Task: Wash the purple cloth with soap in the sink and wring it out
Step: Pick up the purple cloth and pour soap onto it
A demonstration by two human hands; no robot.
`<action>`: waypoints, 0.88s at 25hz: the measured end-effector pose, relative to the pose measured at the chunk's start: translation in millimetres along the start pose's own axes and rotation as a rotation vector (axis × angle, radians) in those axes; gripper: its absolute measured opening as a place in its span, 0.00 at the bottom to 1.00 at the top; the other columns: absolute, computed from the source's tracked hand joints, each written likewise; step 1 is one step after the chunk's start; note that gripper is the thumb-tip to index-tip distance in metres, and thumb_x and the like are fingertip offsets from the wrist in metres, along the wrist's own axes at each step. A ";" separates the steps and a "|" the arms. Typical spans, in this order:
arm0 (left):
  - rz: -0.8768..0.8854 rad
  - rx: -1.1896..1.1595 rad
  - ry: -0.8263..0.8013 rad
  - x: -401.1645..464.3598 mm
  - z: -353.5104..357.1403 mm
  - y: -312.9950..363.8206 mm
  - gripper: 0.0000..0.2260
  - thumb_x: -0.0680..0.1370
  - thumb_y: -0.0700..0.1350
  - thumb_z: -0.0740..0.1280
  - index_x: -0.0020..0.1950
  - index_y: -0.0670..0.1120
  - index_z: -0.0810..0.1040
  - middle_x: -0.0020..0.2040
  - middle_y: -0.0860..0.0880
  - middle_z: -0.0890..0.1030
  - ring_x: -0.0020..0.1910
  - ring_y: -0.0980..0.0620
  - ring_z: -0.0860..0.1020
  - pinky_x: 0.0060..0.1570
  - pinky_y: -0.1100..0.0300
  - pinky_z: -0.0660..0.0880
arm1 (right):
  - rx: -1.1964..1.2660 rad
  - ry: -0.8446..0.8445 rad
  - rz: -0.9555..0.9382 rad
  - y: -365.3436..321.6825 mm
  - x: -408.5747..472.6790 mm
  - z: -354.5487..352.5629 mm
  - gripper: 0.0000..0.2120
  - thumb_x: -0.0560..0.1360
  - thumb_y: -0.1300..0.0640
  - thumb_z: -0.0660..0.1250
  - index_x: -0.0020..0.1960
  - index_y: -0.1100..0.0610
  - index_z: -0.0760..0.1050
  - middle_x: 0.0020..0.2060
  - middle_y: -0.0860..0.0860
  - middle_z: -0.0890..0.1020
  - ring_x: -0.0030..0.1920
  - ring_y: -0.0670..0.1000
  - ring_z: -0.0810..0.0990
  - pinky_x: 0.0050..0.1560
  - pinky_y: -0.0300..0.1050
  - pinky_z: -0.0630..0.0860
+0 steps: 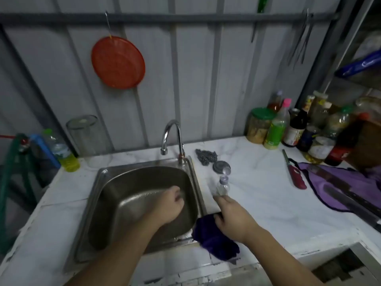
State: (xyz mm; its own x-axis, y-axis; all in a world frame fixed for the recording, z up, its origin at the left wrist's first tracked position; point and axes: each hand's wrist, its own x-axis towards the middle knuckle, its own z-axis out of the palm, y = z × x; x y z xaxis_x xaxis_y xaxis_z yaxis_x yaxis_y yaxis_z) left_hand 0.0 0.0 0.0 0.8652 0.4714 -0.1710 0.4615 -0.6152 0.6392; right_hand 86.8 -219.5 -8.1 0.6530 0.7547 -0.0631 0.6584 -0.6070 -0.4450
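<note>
A dark purple cloth [214,238] lies bunched on the counter at the sink's front right corner, partly over the rim. My right hand [233,217] hovers over it, thumb against the cloth and fingertips stretched to the base of a small clear soap bottle [222,185] whose flip cap is up. The bottle stands on the counter just right of the steel sink [99,195]. My left hand [171,205] is down inside the basin with its fingers curled, and nothing shows in it. No water runs from the chrome tap [172,135].
A steel scourer [206,155] and a round lid [220,166] lie behind the bottle. A red lighter [294,174], a lighter purple cloth [321,186] with knives on it, and several jars and bottles [299,124] fill the right side. A yellow-liquid bottle [64,151] stands left.
</note>
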 end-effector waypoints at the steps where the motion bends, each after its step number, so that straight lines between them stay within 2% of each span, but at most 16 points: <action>1: -0.025 -0.006 -0.049 0.0 13.2 -2.5 0.23 0.81 0.45 0.65 0.76 0.43 0.69 0.69 0.43 0.79 0.66 0.46 0.77 0.65 0.57 0.71 | -0.019 -0.026 0.038 8.4 -2.7 7.7 0.24 0.80 0.55 0.62 0.75 0.57 0.67 0.68 0.55 0.76 0.64 0.57 0.76 0.62 0.48 0.75; 4: -0.053 0.004 -0.165 -4.3 51.0 -5.5 0.24 0.82 0.48 0.64 0.78 0.44 0.67 0.71 0.44 0.77 0.68 0.47 0.76 0.67 0.54 0.71 | -0.028 -0.066 0.106 33.4 -9.8 27.2 0.21 0.79 0.56 0.61 0.72 0.56 0.70 0.67 0.54 0.77 0.64 0.55 0.75 0.64 0.46 0.73; 7: -0.081 0.000 -0.206 1.6 85.7 -3.2 0.24 0.82 0.49 0.65 0.78 0.45 0.68 0.73 0.45 0.75 0.70 0.46 0.74 0.69 0.54 0.70 | -0.024 -0.077 0.148 55.2 -9.6 43.9 0.24 0.80 0.55 0.62 0.75 0.57 0.68 0.72 0.53 0.73 0.68 0.55 0.73 0.69 0.46 0.70; 11: -0.091 0.023 -0.239 10.2 113.1 -0.3 0.23 0.79 0.52 0.68 0.73 0.47 0.73 0.67 0.46 0.79 0.63 0.46 0.78 0.63 0.51 0.75 | -0.019 -0.087 0.164 70.0 -3.2 56.5 0.26 0.80 0.55 0.63 0.77 0.58 0.66 0.75 0.54 0.69 0.71 0.55 0.71 0.71 0.45 0.68; 14: -0.137 -0.010 -0.232 13.8 120.5 1.0 0.15 0.75 0.53 0.71 0.61 0.52 0.78 0.56 0.51 0.82 0.52 0.50 0.81 0.52 0.53 0.79 | 0.020 -0.034 0.193 74.4 5.8 59.3 0.26 0.79 0.57 0.65 0.77 0.58 0.66 0.74 0.57 0.68 0.68 0.56 0.73 0.69 0.47 0.71; 17: -0.200 -0.096 -0.300 18.5 119.8 3.2 0.07 0.69 0.50 0.73 0.43 0.55 0.76 0.42 0.55 0.80 0.40 0.57 0.80 0.36 0.61 0.77 | 0.052 -0.088 0.267 85.1 16.0 61.3 0.31 0.80 0.54 0.65 0.79 0.58 0.60 0.70 0.57 0.72 0.66 0.57 0.75 0.65 0.47 0.73; 19: -0.218 -0.149 -0.369 19.9 117.1 6.1 0.05 0.66 0.46 0.70 0.39 0.51 0.76 0.38 0.53 0.80 0.35 0.57 0.79 0.33 0.62 0.76 | 0.014 -0.142 0.283 89.0 20.5 58.3 0.25 0.79 0.52 0.65 0.74 0.56 0.67 0.63 0.57 0.76 0.62 0.57 0.77 0.60 0.46 0.75; 20: -0.221 -0.189 -0.388 19.9 115.5 7.7 0.05 0.65 0.45 0.69 0.39 0.49 0.76 0.38 0.51 0.80 0.34 0.56 0.79 0.32 0.62 0.75 | -0.039 -0.162 0.262 88.8 22.4 55.4 0.20 0.78 0.51 0.65 0.68 0.55 0.73 0.59 0.56 0.78 0.59 0.57 0.77 0.57 0.45 0.74; 22: -0.222 -0.318 -0.420 18.7 111.5 9.0 0.09 0.64 0.45 0.68 0.43 0.48 0.77 0.38 0.50 0.79 0.33 0.56 0.79 0.33 0.62 0.74 | -0.099 -0.155 0.207 88.2 24.3 50.8 0.12 0.76 0.50 0.64 0.57 0.52 0.78 0.52 0.51 0.79 0.55 0.56 0.76 0.54 0.45 0.72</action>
State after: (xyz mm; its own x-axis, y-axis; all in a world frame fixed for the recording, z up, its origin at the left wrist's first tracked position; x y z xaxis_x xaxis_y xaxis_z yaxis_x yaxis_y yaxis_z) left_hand 42.2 -67.2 -81.1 0.7882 0.2362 -0.5683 0.6152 -0.2792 0.7373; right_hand 141.7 -242.0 -94.3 0.7175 0.6362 -0.2835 0.5549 -0.7681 -0.3195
